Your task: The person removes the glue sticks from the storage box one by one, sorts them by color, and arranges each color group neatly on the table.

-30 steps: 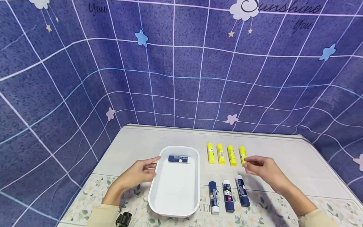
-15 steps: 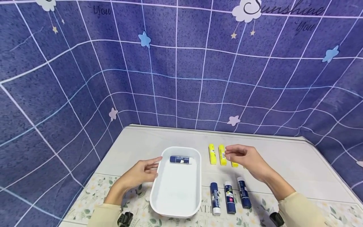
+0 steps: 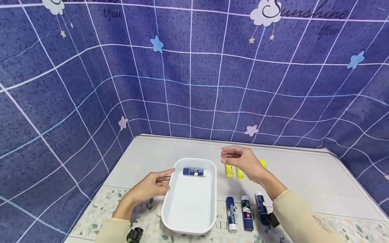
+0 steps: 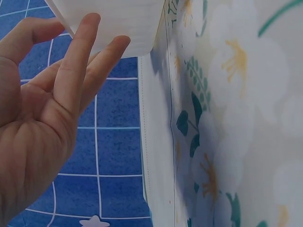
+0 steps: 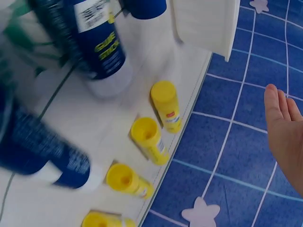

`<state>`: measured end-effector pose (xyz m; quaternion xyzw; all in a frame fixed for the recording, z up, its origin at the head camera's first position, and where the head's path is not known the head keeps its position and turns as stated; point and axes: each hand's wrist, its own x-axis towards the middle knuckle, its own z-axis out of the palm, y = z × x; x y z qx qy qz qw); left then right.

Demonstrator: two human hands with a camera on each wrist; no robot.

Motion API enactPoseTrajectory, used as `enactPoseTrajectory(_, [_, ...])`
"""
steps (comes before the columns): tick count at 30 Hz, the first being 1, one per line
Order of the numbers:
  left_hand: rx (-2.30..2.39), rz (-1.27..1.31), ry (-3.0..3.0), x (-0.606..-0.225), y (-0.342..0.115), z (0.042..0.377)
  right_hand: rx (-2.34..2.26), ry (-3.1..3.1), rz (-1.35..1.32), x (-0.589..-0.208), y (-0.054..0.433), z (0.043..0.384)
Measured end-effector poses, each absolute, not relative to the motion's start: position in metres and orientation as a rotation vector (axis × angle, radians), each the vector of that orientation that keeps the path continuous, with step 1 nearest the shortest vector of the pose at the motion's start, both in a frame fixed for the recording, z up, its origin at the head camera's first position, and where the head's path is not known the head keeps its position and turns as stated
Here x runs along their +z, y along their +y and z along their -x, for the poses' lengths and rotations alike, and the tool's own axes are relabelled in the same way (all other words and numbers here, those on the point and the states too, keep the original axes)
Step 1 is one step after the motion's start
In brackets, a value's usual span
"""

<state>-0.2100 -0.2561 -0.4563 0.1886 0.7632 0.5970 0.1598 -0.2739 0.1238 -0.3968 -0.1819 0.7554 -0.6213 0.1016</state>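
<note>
With straight fingers my left hand [image 3: 150,185] touches the left side of a white tray [image 3: 189,202]. In the left wrist view its fingertips [image 4: 91,20] lie against the tray's outer wall [image 4: 128,23]. A dark blue glue stick [image 3: 193,172] with a white end lies crosswise inside, near the far end. My right hand [image 3: 241,162] hovers over a row of yellow glue sticks [image 3: 229,170], partly hiding them from the head camera. The right wrist view shows several yellow glue sticks [image 5: 149,137] on the table, with the extended right hand [image 5: 289,137] apart from them and holding nothing.
Three dark blue glue sticks [image 3: 247,212] lie side by side right of the tray, nearer my body. The table cover [image 3: 291,175] is white at the back and flowered at the front. A blue curtain [image 3: 206,81] with a grid pattern hangs behind the table.
My right hand has moved left along the yellow row, from the rightmost stick to above the leftmost ones. The left hand keeps its place at the tray. The head view has shifted slightly.
</note>
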Motion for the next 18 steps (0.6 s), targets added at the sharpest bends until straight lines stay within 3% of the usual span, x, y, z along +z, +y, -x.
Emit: enactPoseTrajectory(18, [1.708,-0.547,2.178,-0.456,-0.257,0.209,-1.839,2.152,0.644,-0.420,0.053,0.299])
